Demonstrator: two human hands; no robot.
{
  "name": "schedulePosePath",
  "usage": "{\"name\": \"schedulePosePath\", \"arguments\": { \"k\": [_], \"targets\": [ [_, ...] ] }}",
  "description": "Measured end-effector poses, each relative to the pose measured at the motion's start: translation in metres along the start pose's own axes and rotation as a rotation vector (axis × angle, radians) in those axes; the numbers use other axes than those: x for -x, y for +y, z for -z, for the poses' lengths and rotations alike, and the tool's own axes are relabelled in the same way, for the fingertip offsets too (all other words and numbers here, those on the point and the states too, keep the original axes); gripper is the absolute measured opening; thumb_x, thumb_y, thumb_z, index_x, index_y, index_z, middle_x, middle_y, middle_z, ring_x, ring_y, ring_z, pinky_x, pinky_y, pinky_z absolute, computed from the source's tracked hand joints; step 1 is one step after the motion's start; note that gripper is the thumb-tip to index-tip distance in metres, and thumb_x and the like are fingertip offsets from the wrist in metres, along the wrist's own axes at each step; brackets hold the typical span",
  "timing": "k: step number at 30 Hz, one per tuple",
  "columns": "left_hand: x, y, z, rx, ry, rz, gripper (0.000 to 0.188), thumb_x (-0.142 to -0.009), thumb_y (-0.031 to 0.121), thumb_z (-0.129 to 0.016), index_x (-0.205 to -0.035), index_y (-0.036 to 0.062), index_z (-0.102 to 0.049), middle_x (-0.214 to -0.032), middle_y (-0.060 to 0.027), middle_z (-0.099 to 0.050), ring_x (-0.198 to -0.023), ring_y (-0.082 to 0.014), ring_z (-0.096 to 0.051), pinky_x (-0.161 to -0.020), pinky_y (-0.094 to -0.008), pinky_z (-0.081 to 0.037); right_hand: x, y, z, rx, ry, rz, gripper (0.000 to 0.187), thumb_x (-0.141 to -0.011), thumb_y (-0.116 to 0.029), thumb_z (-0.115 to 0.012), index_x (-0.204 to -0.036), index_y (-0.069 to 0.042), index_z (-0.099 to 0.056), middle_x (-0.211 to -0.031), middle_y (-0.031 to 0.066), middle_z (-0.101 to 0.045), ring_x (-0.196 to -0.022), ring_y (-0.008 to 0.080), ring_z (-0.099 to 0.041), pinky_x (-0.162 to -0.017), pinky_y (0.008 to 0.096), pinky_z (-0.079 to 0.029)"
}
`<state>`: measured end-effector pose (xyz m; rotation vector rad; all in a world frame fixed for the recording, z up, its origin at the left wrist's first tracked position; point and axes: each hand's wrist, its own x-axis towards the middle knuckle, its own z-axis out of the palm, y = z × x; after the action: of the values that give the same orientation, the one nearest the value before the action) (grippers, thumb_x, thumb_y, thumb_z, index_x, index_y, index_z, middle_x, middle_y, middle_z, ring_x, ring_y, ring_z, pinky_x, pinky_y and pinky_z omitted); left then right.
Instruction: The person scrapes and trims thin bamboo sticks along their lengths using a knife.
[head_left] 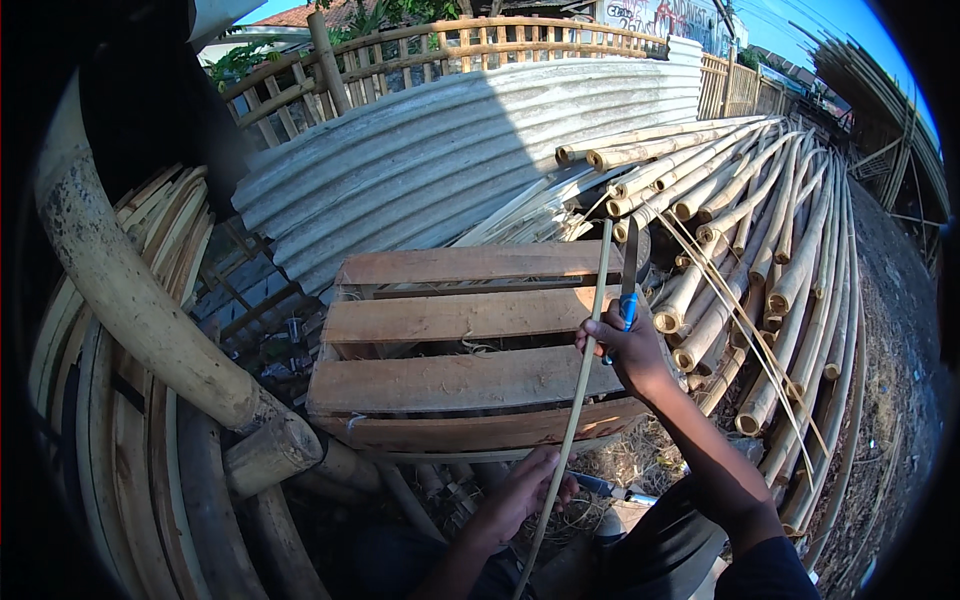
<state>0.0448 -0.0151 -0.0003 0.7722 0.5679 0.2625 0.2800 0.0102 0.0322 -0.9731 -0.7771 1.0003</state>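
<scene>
Here, my right hand (634,350) clamps blue-handled long-bladed knife (629,282), tip up; left hand (516,496) curls round slender pale bamboo strip (577,400), axis near-vertical.

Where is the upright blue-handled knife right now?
In the head view, the knife is right of centre, blade up in the right hand, just right of the thin strip and near the right end of the wooden crate.
</scene>
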Motion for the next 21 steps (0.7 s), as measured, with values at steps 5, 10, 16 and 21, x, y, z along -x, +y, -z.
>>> {"name": "schedulePosePath", "arguments": {
  "k": [5, 10, 16, 21],
  "targets": [
    [-0.010, -0.017, 0.008, -0.217, -0.122, 0.014, 0.033, -0.100, 0.024, -0.034, -0.115, -0.0018, -0.048, -0.075, -0.0050, -0.054, -0.064, -0.0082, -0.050, -0.062, -0.0210, -0.044, -0.008, -0.016, 0.026, 0.193, 0.242, -0.054, 0.035, -0.093, -0.031, -0.054, -0.067, -0.010, -0.043, -0.073, 0.0115, -0.063, -0.060, 0.0162, -0.062, -0.047, 0.0237, -0.045],
    [-0.004, -0.004, -0.009, -0.436, 0.210, -0.328, 0.025, -0.097, 0.015, -0.045, -0.118, 0.0025, -0.049, -0.068, -0.0026, -0.053, -0.049, -0.0031, -0.039, -0.040, -0.0184, -0.031, 0.004, 0.010, 0.023, 0.642, -0.055, -0.142, 0.054, -0.094, -0.047, -0.044, -0.061, -0.004, -0.047, -0.051, 0.0091, -0.052, -0.043, 0.0157, -0.049, -0.045, 0.0295, -0.037],
    [0.007, 0.011, -0.010, 0.044, 0.322, -0.425, 0.034, -0.094, 0.015, -0.051, -0.126, 0.0084, -0.042, -0.072, -0.0019, -0.052, -0.047, -0.0018, -0.036, -0.040, -0.0161, -0.026, 0.031, 0.015, -0.027, 1.150, -0.356, 0.225, 0.051, -0.093, -0.043, -0.048, -0.066, 0.000, -0.054, -0.051, 0.0177, -0.047, -0.049, 0.0345, -0.051, -0.053, 0.0424, -0.040],
    [0.007, 0.008, -0.008, 0.136, 0.271, -0.390, 0.029, -0.094, 0.015, -0.052, -0.123, 0.0119, -0.047, -0.070, -0.0012, -0.045, -0.048, -0.0028, -0.032, -0.039, -0.0161, -0.023, 0.039, 0.017, -0.031, 1.244, -0.553, 0.355, 0.049, -0.092, -0.042, -0.048, -0.066, 0.000, -0.053, -0.049, 0.0179, -0.044, -0.051, 0.0362, -0.052, -0.052, 0.0430, -0.038]
  ]
}}
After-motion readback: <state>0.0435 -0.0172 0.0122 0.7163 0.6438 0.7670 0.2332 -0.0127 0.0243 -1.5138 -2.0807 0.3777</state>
